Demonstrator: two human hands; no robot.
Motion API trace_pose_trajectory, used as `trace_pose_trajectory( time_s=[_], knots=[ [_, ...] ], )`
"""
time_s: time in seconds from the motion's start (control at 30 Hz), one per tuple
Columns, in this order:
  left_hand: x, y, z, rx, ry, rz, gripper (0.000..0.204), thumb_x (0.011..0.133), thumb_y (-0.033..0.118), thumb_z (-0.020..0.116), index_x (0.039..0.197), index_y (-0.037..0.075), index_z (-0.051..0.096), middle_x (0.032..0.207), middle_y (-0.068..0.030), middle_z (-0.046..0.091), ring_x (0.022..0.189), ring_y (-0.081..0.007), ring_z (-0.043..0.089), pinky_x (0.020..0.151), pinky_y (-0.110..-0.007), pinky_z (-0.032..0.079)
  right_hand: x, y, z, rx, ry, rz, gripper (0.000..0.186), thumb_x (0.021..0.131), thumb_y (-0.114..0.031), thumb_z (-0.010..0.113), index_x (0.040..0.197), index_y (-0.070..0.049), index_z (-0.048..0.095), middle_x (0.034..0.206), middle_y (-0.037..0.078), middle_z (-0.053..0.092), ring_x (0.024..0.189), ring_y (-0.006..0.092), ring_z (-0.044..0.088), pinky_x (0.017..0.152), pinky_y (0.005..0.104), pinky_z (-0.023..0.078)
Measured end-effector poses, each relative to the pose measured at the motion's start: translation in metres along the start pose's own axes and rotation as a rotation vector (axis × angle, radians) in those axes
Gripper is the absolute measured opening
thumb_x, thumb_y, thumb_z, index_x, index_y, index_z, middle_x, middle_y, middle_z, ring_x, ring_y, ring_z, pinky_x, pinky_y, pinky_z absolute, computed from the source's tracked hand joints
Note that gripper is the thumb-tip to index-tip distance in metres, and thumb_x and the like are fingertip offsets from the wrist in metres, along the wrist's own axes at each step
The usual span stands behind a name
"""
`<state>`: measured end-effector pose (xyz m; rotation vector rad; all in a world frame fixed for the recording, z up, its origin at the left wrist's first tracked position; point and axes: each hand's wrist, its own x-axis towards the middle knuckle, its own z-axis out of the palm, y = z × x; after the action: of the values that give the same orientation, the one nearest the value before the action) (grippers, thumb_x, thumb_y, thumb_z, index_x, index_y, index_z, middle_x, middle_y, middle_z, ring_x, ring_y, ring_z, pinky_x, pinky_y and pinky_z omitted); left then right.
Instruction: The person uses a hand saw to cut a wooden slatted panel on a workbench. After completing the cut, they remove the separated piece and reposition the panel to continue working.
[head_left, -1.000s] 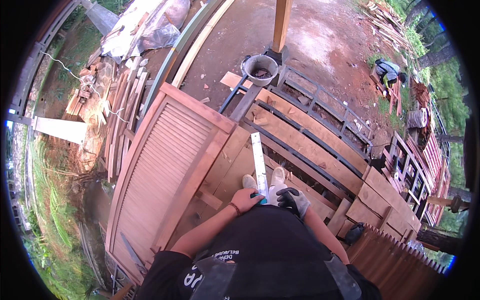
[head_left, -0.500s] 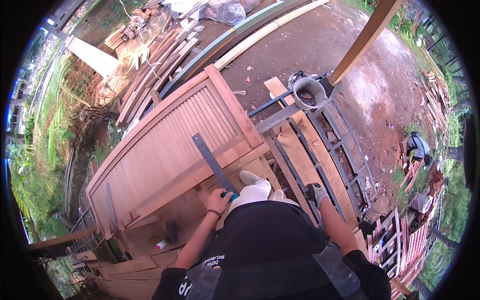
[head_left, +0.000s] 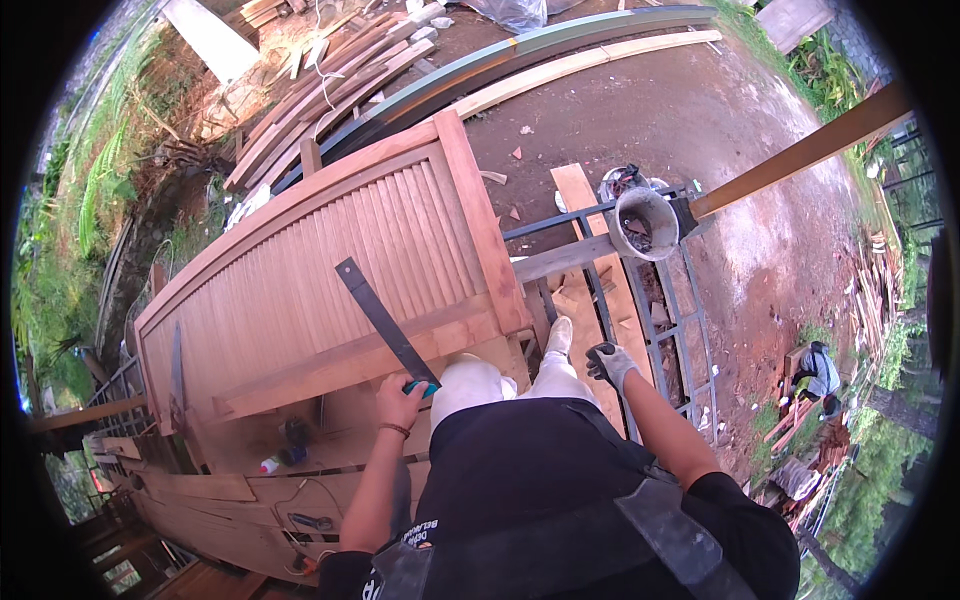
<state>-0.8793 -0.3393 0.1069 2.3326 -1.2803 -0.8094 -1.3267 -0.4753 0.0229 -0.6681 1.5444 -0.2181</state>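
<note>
My left hand (head_left: 397, 405), with a cord at its wrist, grips the teal handle of a carpenter's square (head_left: 385, 318). The square's long dark blade has a hole at its far end and reaches over the lower rail of a wooden louvred door panel (head_left: 300, 290). My right hand (head_left: 612, 365) wears a grey glove with dark finger pads. Its fingers are curled in, nothing shows in them, and it hangs beside the dark metal frame (head_left: 690, 340). A flat dark blade, perhaps a saw (head_left: 177, 362), lies on the panel's left part.
A bucket (head_left: 643, 225) stands on the metal frame by a slanted wooden post (head_left: 800, 150). Planks (head_left: 320, 95) are piled beyond the panel. At lower left, a dark power tool (head_left: 312, 522) lies on boards. A crouching person (head_left: 818, 375) is far right.
I have stepped forward, one shoe now farther out by the frame. The view has turned, and the square has swung left with my left hand. My right hand has moved up and left.
</note>
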Motion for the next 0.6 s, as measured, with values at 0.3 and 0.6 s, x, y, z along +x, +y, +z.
trace_pose_trajectory(
  time_s=[0.3, 0.6],
  knots=[
    [0.034, 0.060, 0.055, -0.001, 0.063, -0.105, 0.028, 0.077, 0.029, 0.080, 0.089, 0.005, 0.071, 0.089, -0.0139, 0.069, 0.085, -0.0303, 0.067, 0.079, -0.041, 0.052, 0.057, 0.009, -0.040, -0.243, -0.058, 0.189, 0.022, 0.097, -0.020, 0.058, 0.103, -0.002, 0.069, 0.080, 0.011, 0.069, 0.063, 0.0210, 0.066, 0.055, 0.0343, 0.055],
    [0.059, 0.107, 0.068, -0.023, 0.019, -0.171, 0.030, 0.080, 0.027, 0.080, 0.093, 0.002, 0.070, 0.084, -0.0134, 0.070, 0.078, -0.0251, 0.067, 0.075, -0.037, 0.053, 0.095, -0.020, 0.000, -0.057, -0.391, 0.161, 0.015, 0.097, -0.015, 0.060, 0.102, -0.004, 0.067, 0.079, 0.011, 0.068, 0.062, 0.0200, 0.067, 0.053, 0.0326, 0.055]
  ],
)
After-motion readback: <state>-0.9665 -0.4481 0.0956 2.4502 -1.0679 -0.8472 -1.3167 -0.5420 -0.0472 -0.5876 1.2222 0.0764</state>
